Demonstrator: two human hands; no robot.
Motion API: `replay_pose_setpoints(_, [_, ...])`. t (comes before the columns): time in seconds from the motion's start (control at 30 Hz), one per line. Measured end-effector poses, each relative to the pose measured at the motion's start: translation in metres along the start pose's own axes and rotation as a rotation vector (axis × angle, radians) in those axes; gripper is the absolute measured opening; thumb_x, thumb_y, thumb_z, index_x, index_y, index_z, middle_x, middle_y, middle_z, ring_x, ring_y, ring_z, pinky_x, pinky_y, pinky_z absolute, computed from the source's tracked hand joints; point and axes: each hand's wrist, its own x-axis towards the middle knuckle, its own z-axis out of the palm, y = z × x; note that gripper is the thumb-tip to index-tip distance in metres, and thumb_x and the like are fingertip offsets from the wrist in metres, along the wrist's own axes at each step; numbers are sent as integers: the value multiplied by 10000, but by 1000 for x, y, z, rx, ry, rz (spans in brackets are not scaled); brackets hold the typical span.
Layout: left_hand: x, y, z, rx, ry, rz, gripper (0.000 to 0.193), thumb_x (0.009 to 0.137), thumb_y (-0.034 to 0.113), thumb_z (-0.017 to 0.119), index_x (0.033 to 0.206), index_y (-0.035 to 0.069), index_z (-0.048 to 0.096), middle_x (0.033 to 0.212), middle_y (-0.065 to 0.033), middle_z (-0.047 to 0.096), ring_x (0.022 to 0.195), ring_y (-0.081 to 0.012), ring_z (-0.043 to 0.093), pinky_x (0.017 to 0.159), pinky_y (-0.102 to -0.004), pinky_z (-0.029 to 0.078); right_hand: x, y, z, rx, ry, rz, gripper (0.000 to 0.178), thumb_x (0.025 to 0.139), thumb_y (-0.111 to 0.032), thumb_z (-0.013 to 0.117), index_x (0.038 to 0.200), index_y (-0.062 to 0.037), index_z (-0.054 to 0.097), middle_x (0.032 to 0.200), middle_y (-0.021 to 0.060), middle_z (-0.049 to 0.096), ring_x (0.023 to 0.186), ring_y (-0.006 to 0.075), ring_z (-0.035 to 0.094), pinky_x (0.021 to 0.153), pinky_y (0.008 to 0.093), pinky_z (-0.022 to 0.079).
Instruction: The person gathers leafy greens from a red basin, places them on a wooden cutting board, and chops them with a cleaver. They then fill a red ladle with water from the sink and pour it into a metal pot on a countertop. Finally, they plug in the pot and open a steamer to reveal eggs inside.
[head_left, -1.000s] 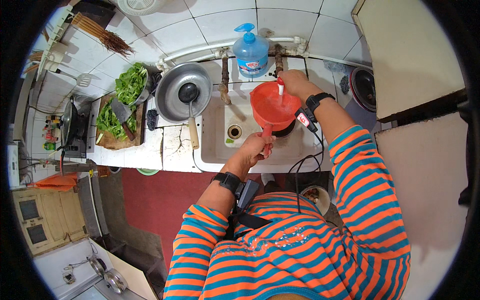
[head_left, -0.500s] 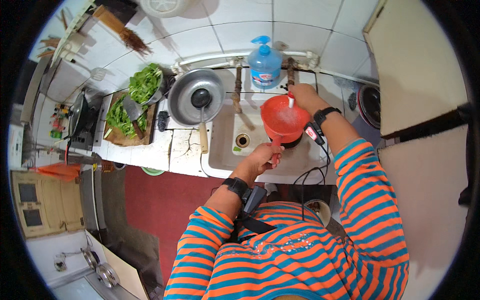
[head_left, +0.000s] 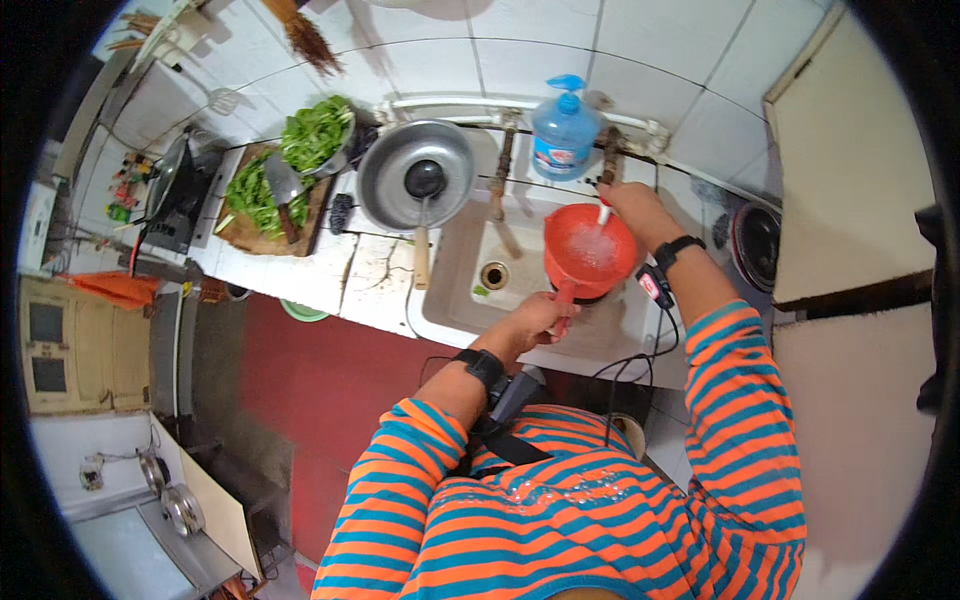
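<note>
My left hand [head_left: 541, 320] is closed round the handle of a red plastic dipper [head_left: 566, 270], held over the right part of the white sink [head_left: 455, 310]. Water runs from the white spout of a tap [head_left: 604, 212] into the dipper, where it looks bubbly. At that tap my right hand [head_left: 637, 212] is closed, fingers on its top, which they mostly hide. A dark round thing shows partly beneath the dipper. Behind the tap stands a blue pump bottle [head_left: 565, 140].
Left of the sink sits a metal basin [head_left: 380, 205] with a wooden-handled ladle [head_left: 425, 185]. Further left are a cutting board [head_left: 245, 235] with chopped greens, a cleaver [head_left: 284, 185], a bowl of leafy greens [head_left: 315, 135] and a wok [head_left: 172, 170]. Another rusty tap [head_left: 502, 165] hangs over the sink.
The whole view has shifted, so the sink and basin sit further right in the picture. Both hands keep their places on the dipper and at the tap, with water still running.
</note>
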Motion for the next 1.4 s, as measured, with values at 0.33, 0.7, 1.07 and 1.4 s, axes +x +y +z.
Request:
replay_pose_setpoints(0.33, [6,-4,0,-50,-15,-33,179,911,169,686,1011,83,565,725,-1,582,574,-112,558,497,-271,441,4,-10,4,-130,-37,61,167,886,-72,554,1030,-52,636,979,161,689,945,343,692,754,437,573])
replay_pose_setpoints(0.7, [9,-6,-10,-29,-24,40,180,910,140,681,1012,76,547,739,-8,572,563,-115,551,473,-251,428,6,-17,4,-215,-111,130,244,868,-36,563,1108,-19,603,1050,176,681,963,338,696,759,423,584])
replay_pose_setpoints(1.07, [5,-6,-12,-1,-46,82,164,900,134,671,983,80,540,737,1,555,558,-106,548,477,-243,421,5,-20,0,-210,-126,148,293,879,-50,556,1169,-21,588,1054,180,681,952,343,700,764,423,585])
replay_pose_setpoints(1.4, [9,-7,-9,-5,0,55,158,905,138,676,972,72,549,731,-6,573,554,-114,555,479,-252,428,-4,-10,-1,-12,0,142,244,906,-109,538,1132,-69,620,992,197,677,941,360,679,750,464,548])
